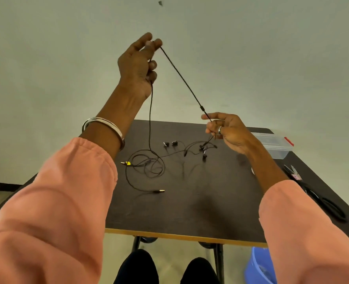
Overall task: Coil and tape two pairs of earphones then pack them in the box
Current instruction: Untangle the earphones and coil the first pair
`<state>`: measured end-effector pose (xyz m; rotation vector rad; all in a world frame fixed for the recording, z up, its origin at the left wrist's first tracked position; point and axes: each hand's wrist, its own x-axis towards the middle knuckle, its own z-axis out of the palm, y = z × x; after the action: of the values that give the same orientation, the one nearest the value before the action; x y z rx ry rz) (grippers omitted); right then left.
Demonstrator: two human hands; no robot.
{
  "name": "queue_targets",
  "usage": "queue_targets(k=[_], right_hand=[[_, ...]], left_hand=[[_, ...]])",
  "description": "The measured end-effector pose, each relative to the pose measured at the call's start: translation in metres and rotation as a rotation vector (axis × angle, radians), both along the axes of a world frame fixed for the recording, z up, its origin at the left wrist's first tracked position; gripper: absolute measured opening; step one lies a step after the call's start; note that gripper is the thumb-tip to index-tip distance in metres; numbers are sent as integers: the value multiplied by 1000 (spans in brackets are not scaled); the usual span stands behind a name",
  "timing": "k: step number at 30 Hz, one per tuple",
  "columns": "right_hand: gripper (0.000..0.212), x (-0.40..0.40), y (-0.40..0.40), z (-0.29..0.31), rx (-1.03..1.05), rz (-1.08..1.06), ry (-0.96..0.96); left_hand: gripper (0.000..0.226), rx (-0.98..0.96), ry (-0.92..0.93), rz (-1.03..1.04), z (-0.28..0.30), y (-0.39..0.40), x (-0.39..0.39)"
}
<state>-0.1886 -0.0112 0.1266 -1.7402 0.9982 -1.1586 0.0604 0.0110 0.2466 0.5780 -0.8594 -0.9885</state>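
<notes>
Blue bin [258, 267] cut off by btm edge, contents blurred

Pretty even, soft daylight-ish lighting, no harsh glare anywhere. The pale wall [251, 48] comes out a flat grey-green, slightly dimmer toward the corners. The dark table [190, 212] shows soft blurry shadows near the middle, so the light seems to come from above and a bit behind. Strong wide-angle stretch: the pink sleeves [46, 212] balloon at the near edges and the table edges splay outward. Overall a bit soft, with compression mush; the scissors [317, 193] on the right are smeared.
</notes>
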Motion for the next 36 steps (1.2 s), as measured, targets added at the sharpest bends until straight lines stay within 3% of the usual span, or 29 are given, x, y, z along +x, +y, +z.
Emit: queue_targets(k=[6, 7, 10, 16, 19, 22, 29, 36], right_hand=[[17, -6, -21, 4, -141, -232, 583], [16, -3, -25, 13, -231, -322, 578], [16, 7, -32, 38, -437, -480, 220], [19, 14, -47, 65, -360, -514, -27], [15, 10, -49, 65, -357, -479, 47], [14, -1, -47, 56, -250, -417, -71], [18, -31, -29, -13, 1, -250, 75], [19, -45, -6, -60, 133, -135, 49]], left_hand=[[15, 87, 46, 89, -9, -8, 15], [14, 103, 58, 91, -14, -9, 15], [15, 152, 96, 95, -23, -13, 18], [17, 211, 132, 90, -37, -18, 25], [18, 221, 131, 92, -40, -19, 31], [20, 223, 162, 96, -44, -18, 36], [20, 172, 260, 109, -44, -14, 41], [19, 105, 251, 115, -34, -7, 28]])
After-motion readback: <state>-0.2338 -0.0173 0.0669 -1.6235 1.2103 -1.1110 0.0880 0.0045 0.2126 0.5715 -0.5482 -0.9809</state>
